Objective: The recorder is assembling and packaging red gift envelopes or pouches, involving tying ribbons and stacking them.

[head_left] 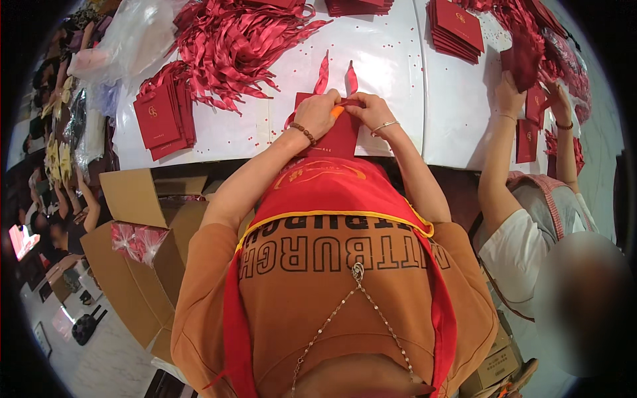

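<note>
1. Two bare hands, mine, meet at the top of a red bag (340,140), which sits at the near edge of a white table (391,56), right in front of my red apron (325,192).
2. My left hand (315,113), wearing a brown beaded bracelet (303,133), has its fingers bent and pinching red ribbon (352,78) at the bag's top. An orange patch shows at the thumb; I cannot tell what it is.
3. My right hand (373,113), with a silver bracelet (385,126), also pinches the ribbon, close beside the left. Whether either grips the bag's edge too, I cannot tell.
4. Two ribbon ends point away from me, beyond my fingers.
5. To my left lie a stack of red bags (158,123) and a large heap of red ribbons (229,56); below the table edge stands an open cardboard box (136,199).
6. Far right, a co-worker's hands (509,98) handle other red pieces (523,65).
</note>
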`<state>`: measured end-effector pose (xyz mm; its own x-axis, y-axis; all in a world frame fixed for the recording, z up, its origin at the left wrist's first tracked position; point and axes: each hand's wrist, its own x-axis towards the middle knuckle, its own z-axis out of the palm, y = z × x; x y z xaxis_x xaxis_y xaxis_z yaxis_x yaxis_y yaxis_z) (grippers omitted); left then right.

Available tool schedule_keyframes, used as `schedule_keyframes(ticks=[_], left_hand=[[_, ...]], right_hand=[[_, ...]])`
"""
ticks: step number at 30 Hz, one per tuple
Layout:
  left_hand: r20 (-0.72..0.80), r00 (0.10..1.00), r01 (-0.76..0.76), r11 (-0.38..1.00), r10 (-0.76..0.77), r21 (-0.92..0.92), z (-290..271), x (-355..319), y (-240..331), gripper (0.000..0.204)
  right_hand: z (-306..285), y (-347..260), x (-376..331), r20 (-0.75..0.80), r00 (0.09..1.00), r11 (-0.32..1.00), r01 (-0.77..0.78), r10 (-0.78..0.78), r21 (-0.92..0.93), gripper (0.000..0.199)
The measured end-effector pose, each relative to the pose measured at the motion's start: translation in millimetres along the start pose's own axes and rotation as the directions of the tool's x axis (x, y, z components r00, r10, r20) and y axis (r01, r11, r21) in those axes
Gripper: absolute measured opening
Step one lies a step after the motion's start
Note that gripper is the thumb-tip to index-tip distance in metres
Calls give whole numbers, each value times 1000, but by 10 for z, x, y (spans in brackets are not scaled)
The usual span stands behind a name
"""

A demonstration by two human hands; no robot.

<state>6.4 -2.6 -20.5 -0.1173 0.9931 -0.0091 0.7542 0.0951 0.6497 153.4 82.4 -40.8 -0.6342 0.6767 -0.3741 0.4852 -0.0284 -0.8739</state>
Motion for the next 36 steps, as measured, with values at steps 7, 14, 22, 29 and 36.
schedule_keyframes(ticks=[7, 14, 22, 29, 36], left_hand=[[1, 992, 121, 941, -127, -317, -21, -48, -47, 9], [-25, 985, 151, 923, -171, -353, 28, -26, -21, 8], [-43, 985, 150, 952, -168, -267, 89, -17, -7, 14], [-28, 989, 141, 983, -145, -121, 70, 19, 36, 21], [126, 935, 353, 837, -332, -417, 116, 55, 35, 16]], right_hand=[[-32, -37, 8, 70, 997, 996, 32, -26, -83, 23], [-20, 3, 25, 101, 995, 998, -20, 15, 55, 24], [-33, 74, 21, 124, 992, 991, -28, 12, 130, 28], [-24, -24, -13, 61, 994, 996, 91, -90, -23, 24], [8, -87, -79, -48, 983, 969, 165, -177, -185, 23]])
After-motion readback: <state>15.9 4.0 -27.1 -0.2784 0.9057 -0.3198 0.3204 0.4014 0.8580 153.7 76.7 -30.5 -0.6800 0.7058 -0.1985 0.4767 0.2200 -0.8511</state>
